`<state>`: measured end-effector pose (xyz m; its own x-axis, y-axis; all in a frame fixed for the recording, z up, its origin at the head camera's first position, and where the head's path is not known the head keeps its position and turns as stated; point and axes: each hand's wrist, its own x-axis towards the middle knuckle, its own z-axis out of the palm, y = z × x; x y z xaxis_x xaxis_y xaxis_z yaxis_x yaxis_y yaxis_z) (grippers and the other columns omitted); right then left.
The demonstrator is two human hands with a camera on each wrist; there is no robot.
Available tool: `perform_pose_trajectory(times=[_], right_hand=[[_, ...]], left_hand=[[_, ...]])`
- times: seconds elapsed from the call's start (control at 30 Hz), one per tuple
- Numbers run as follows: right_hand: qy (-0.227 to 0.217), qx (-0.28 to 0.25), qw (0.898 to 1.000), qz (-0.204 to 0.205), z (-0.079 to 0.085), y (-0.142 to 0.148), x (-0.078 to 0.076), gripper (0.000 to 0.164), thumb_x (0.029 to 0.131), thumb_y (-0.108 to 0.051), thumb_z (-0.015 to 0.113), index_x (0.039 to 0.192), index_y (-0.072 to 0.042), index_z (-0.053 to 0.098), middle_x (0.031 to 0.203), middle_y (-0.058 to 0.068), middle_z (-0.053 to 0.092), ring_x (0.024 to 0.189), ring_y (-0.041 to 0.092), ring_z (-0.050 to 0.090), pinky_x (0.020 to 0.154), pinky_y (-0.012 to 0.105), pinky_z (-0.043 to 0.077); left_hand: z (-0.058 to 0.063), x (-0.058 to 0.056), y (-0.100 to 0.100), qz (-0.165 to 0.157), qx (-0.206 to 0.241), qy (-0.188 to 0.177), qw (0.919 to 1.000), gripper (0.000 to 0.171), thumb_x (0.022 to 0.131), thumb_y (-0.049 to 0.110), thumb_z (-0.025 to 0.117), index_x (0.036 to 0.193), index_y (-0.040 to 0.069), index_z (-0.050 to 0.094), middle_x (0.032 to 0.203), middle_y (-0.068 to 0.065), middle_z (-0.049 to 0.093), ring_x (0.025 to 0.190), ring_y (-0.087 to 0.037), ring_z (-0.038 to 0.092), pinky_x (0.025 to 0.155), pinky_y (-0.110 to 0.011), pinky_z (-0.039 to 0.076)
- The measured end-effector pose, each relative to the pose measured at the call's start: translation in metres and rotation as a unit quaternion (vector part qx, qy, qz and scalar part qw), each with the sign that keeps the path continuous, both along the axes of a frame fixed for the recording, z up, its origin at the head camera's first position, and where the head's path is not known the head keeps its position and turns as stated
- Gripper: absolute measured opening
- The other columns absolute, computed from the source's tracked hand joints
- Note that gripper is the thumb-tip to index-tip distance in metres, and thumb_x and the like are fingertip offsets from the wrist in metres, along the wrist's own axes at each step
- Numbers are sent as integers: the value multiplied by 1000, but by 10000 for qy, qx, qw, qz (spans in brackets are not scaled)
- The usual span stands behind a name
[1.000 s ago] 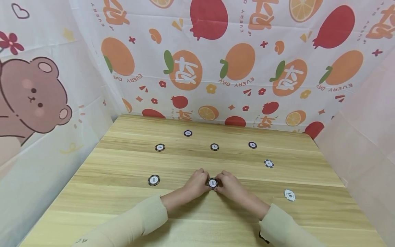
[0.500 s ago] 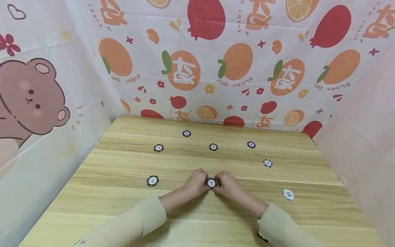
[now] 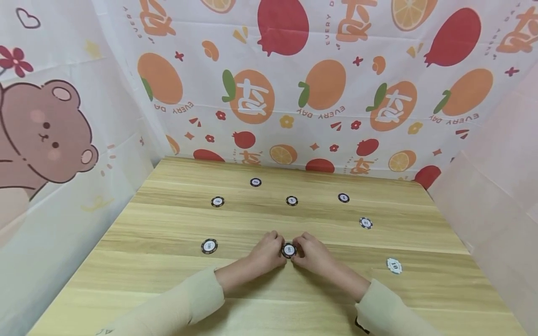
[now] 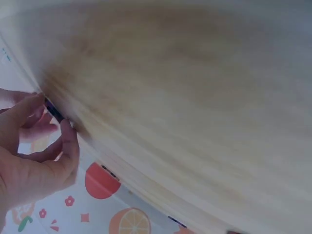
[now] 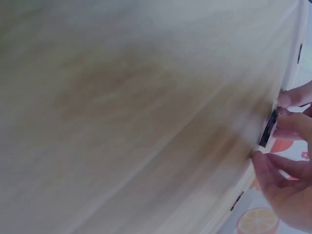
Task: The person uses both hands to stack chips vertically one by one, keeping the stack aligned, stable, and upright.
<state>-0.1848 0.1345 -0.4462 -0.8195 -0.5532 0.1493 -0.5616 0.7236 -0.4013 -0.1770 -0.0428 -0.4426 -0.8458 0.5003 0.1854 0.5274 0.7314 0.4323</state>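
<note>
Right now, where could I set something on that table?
The wooden table is bare left of the leftmost poker chip and right of the white 10 chip. Mid-table is crowded: left hand and right hand flank a black 100 chip.

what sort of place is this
Probably a screened-off tabletop workspace: a pale wood-grain table, a white fruit-printed sheet behind it and a white bear-printed sheet on the left.

Held chip (image 3: 288, 250) blurred in wrist views; sleeves (image 3: 180, 298) cut off.
</note>
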Motion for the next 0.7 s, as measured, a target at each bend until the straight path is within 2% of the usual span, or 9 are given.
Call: perform_pose_trajectory(times=[0.1, 0.17, 0.27, 0.33, 0.4, 0.47, 0.7], right_hand=[[344, 188, 9980, 497, 2, 7, 5, 33, 79, -14, 70, 107, 1, 61, 96, 5, 55, 82, 14, 54, 72, 27, 48], [589, 303, 9934, 935, 3, 13, 9, 32, 81, -13, 68, 110, 0, 61, 104, 7, 56, 91, 17, 56, 79, 28, 48], [786, 455, 9846, 1495, 6, 18, 14, 35, 83, -12, 66, 115, 1, 59, 114, 10, 56, 102, 20, 56, 86, 28, 45], [815, 556, 9808, 1684, 6, 21, 17, 38, 84, -11, 64, 119, 2, 57, 118, 12, 54, 107, 21, 54, 89, 29, 44], [783, 644, 9795, 1743, 6, 22, 18, 41, 84, -12, 64, 122, 2, 55, 122, 12, 52, 110, 22, 53, 90, 29, 43], [760, 714, 9796, 1716, 6, 22, 20, 42, 85, -13, 63, 123, 2, 54, 124, 12, 51, 110, 22, 53, 90, 29, 43], [800, 831, 9796, 1644, 3, 22, 21, 42, 86, -15, 61, 123, 2, 54, 125, 11, 50, 109, 21, 53, 90, 30, 43]], left_hand=[[0, 4, -6, -470, -258, 360, 9979, 34, 71, 10, 74, 98, -3, 59, 91, -9, 50, 84, -23, 50, 73, -30, 48], [1, 7, -11, -897, -498, 667, 9925, 35, 74, 12, 72, 104, -2, 58, 100, -11, 52, 91, -24, 53, 79, -30, 48], [3, 11, -18, -1537, -851, 1187, 9773, 32, 79, 12, 69, 106, -2, 60, 107, -12, 55, 98, -23, 56, 84, -28, 46], [3, 13, -22, -1856, -1084, 1482, 9653, 30, 83, 13, 66, 109, -2, 61, 111, -13, 57, 101, -23, 57, 86, -27, 45], [2, 15, -24, -2003, -1241, 1746, 9560, 30, 86, 13, 63, 111, -3, 60, 113, -14, 57, 102, -22, 57, 87, -27, 45], [0, 16, -24, -2035, -1345, 1907, 9508, 31, 88, 14, 60, 113, -3, 60, 114, -14, 57, 102, -22, 58, 86, -26, 45], [-3, 16, -21, -1959, -1585, 2114, 9444, 33, 89, 15, 59, 115, -5, 59, 117, -16, 56, 102, -22, 58, 85, -25, 45]])
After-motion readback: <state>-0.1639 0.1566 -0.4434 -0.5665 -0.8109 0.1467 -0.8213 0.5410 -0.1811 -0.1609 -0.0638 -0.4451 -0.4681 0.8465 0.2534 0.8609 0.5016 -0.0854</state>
